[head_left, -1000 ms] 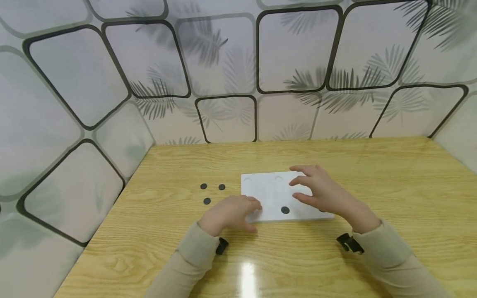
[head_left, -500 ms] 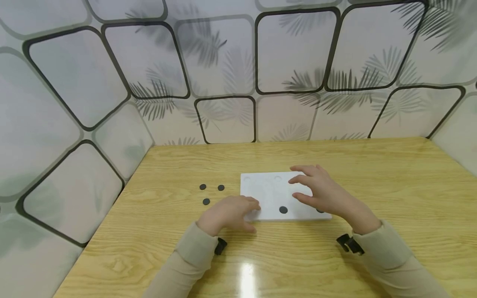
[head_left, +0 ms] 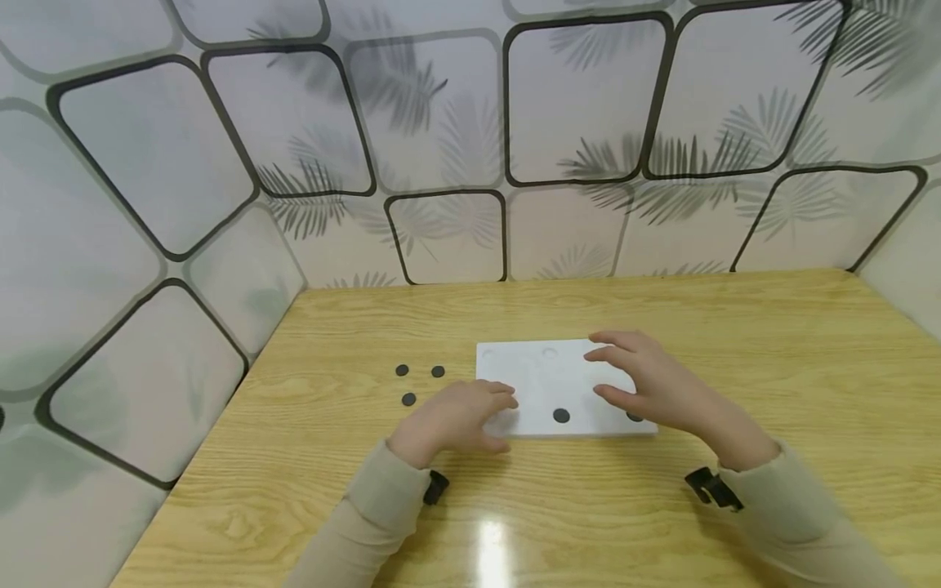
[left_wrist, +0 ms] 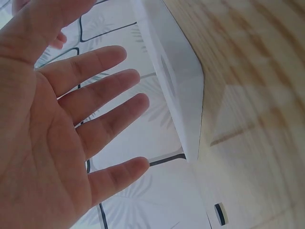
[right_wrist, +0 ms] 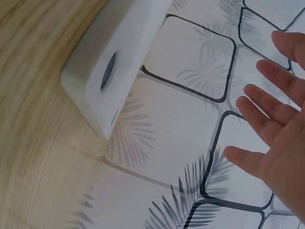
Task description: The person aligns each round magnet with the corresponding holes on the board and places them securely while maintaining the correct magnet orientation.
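Note:
A white rectangular board [head_left: 540,380] lies on the table, with shallow round recesses along its far edge. Two black discs sit at its near edge: one black disc [head_left: 561,416] near the middle and another [head_left: 635,417] partly covered by my right hand. My left hand [head_left: 457,416] hovers over the board's left end, its fingers extended and spread in the left wrist view. Over the right end is my right hand [head_left: 650,384], fingers loosely spread. Neither hand holds anything. In the right wrist view a gap separates the fingers from the board [right_wrist: 126,43].
Left of the board lie three loose black discs: a far-left disc [head_left: 402,370], a far-right disc [head_left: 438,371] and a nearer disc [head_left: 408,399]. The wood-grain table [head_left: 573,523] meets a patterned wall [head_left: 441,147] behind and at the left.
My right hand has shifted slightly to the right, uncovering more of the board. My left hand stays nearly in place. Board and discs look unmoved.

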### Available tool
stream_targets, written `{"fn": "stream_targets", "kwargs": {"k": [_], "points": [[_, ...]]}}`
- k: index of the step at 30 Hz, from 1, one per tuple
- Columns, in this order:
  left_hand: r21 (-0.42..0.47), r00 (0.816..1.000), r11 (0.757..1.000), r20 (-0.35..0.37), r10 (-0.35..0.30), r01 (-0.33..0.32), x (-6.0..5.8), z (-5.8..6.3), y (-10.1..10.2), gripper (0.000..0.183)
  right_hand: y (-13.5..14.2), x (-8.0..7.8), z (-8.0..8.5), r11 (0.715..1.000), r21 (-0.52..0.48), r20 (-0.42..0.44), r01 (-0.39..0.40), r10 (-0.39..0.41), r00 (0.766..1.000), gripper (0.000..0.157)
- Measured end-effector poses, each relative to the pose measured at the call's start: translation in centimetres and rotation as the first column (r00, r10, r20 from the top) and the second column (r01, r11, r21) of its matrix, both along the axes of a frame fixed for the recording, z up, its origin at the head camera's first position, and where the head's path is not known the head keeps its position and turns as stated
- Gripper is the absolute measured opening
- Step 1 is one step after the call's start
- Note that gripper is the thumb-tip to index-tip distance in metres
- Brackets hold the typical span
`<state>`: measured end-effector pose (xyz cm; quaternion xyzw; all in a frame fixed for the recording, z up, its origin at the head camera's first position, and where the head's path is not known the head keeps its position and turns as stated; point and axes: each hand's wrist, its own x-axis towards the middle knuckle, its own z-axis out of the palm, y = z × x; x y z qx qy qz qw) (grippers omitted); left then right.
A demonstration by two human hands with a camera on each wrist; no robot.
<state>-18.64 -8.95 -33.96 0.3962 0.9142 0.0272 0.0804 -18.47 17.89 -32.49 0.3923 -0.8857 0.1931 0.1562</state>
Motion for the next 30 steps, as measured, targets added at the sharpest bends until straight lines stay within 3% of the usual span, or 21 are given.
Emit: {"fn": "stream_targets", "kwargs": {"k": [10,16,30], "points": [[0.008,1.0,1.0,0.007,0.016,-0.016,-0.1,-0.1,-0.2,0.049,2.7,0.4,-0.4,1.0,0.021,0.034,0.021,-0.021,0.999,0.034],[0.02,1.0,0.999,0.011,0.029,-0.029,-0.1,-0.1,-0.3,0.048,3.0,0.3,-0.4,0.999,0.05,0.112,0.013,-0.018,0.994,0.032],[0.02,0.998,0.998,0.022,0.063,-0.063,-0.2,0.3,-0.8,0.049,3.2,0.1,-1.3,0.98,0.197,0.335,0.037,-0.103,0.937,0.033]]}}
